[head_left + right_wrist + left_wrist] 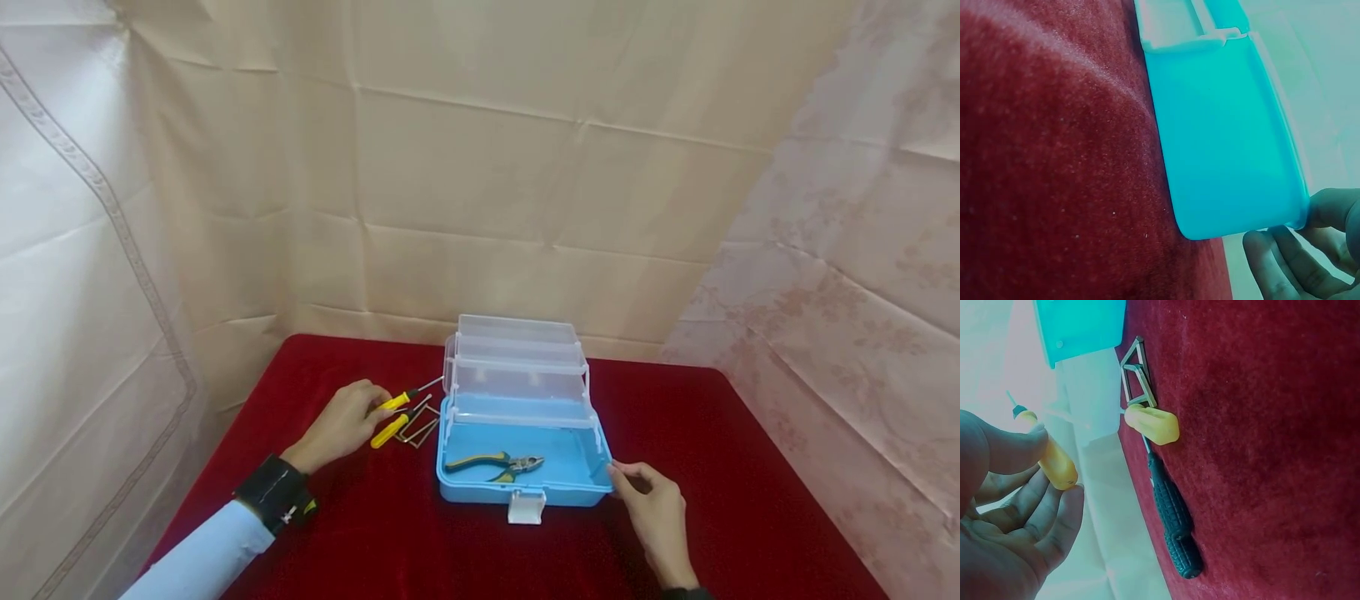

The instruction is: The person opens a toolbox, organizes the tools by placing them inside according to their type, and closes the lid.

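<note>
Yellow screwdriver (pixel 396 402) is in left grip (pixel 341 423), shaft pointing right toward blue toolbox (pixel 483 494). Second yellow screwdriver (pixel 390 431) on counter (pixel 375 542), just right of that grip. Left grip clamped on the handle. Right grip (pixel 657 510) pinches toolbox's near-right corner; pliers (pixel 517 464) inside, left of it.

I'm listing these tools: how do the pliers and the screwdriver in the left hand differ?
The pliers lie in the blue box; the screwdriver is held in the left hand. The pliers have two handles, the screwdriver one. The pliers end in a broad metal head, the screwdriver in a thin shaft. Both have yellow on their handles.
</note>
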### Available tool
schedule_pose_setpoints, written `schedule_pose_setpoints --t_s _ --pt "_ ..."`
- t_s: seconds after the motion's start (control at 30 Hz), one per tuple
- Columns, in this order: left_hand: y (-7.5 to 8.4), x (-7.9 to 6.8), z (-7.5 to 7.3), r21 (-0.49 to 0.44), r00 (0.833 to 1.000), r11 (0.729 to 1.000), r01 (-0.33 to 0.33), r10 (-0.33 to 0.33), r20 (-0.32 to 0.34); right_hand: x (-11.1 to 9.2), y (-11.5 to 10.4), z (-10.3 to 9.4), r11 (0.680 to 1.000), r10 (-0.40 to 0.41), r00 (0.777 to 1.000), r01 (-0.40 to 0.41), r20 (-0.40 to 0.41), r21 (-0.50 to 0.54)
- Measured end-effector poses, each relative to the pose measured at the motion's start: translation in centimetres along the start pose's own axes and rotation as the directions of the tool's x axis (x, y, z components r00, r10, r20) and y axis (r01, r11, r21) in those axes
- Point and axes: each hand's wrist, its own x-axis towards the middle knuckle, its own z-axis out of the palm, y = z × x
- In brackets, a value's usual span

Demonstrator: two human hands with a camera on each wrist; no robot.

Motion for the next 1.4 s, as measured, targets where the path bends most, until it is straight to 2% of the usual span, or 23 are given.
schedule_pose_setpoints --t_s 0.4,0.77,1.03,1.4 --pt "0.5 0.2 -0.1 0.001 0.999 0.999 -0.035 0.035 -0.020 0.0 0.1 0.0 1.000 0.010 1.000 -0.011 0.014 0.023" --pt "1.0 0.4 0.0 0.001 0.999 1.000 -0.030 0.030 -0.015 0.0 0.3 0.0 0.999 0.008 1.000 -0.009 0.019 0.037" --pt "1.2 0.5 0.0 0.015 0.997 0.998 -0.063 0.063 -0.034 0.0 0.3 -0.1 0.998 -0.004 1.000 0.003 0.024 0.056" --pt "1.9 0.8 0.1 0.006 0.999 0.999 -0.045 0.045 -0.029 0.1 0.3 0.0 0.999 0.008 1.000 -0.010 0.030 0.050"
